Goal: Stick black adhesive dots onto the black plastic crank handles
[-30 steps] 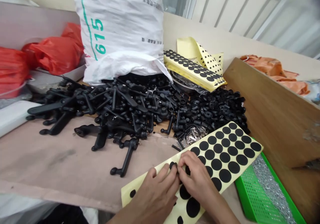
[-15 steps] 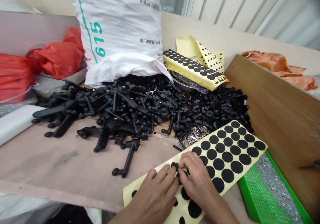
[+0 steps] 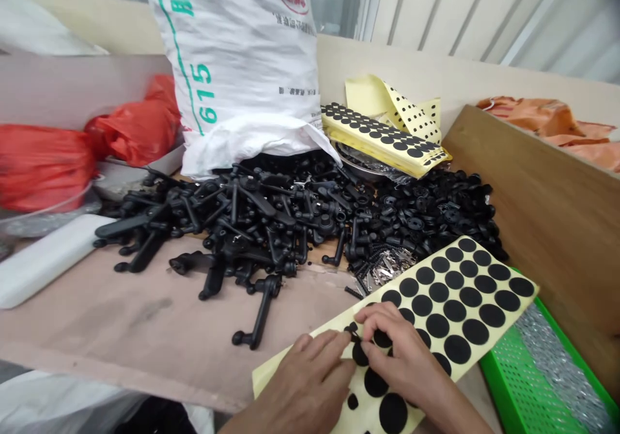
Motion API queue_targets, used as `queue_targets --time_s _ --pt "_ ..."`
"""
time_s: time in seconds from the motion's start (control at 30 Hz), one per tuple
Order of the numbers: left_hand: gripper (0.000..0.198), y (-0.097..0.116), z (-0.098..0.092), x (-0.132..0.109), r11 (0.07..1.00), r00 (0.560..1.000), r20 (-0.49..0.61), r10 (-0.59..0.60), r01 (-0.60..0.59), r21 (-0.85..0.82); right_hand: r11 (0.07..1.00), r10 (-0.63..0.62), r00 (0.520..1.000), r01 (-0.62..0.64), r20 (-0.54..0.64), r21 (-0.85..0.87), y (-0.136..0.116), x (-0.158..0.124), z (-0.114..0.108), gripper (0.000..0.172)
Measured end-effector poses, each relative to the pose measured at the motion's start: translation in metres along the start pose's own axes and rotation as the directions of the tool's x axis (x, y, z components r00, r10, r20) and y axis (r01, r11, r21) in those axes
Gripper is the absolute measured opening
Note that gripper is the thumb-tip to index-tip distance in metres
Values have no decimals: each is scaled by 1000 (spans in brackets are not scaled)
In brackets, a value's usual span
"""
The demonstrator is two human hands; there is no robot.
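Observation:
A pale yellow backing sheet (image 3: 520, 271) with rows of black round stickers (image 3: 454, 311) lies slanted under both hands. My left hand (image 3: 312, 379) rests on its lower left part, fingers stretched out and fingertips beside a small black sticker piece (image 3: 352, 329). My right hand (image 3: 400, 347) is closed in a pinch at that piece, thumb and index finger close together; its exact shape is partly hidden. Smaller black spots (image 3: 353, 401) show on the sheet near my left hand. Part of the sheet is covered by my hands and wrists.
Behind the sheet spreads a heap of black plastic crank handles (image 3: 261, 311) and round black parts (image 3: 450, 211), with small metal pieces (image 3: 392, 263). A white sack (image 3: 247, 53) stands behind. More sticker sheets (image 3: 382, 138), a green basket (image 3: 516, 369), a wooden board (image 3: 537, 208) and red bags (image 3: 140, 130) surround them.
The whole view has shifted, so the scene sits slightly lower and further right. My right fingers are lifted a little from the sheet at the small sticker piece; my left hand still rests there.

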State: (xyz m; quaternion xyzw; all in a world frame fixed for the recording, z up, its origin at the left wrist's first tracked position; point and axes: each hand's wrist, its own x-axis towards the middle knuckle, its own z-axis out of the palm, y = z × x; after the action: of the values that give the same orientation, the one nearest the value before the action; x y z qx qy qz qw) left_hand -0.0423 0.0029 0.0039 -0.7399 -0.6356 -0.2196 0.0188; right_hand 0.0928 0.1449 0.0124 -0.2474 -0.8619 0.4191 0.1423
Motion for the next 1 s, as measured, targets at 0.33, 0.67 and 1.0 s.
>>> queue_targets --time_s 0.33,0.67,1.0 --pt "40 -72 -37 -14 729 744 -18 -668 660 180 936 160 986 -167 48 310 2 2 -11 10" --pt "41 -29 -36 22 -91 573 540 -616 630 -771 459 142 978 -202 153 865 -12 -8 -20 9" --pt "52 -12 -19 43 -121 644 623 -444 646 -754 428 173 970 -228 169 875 -12 -5 -14 7"
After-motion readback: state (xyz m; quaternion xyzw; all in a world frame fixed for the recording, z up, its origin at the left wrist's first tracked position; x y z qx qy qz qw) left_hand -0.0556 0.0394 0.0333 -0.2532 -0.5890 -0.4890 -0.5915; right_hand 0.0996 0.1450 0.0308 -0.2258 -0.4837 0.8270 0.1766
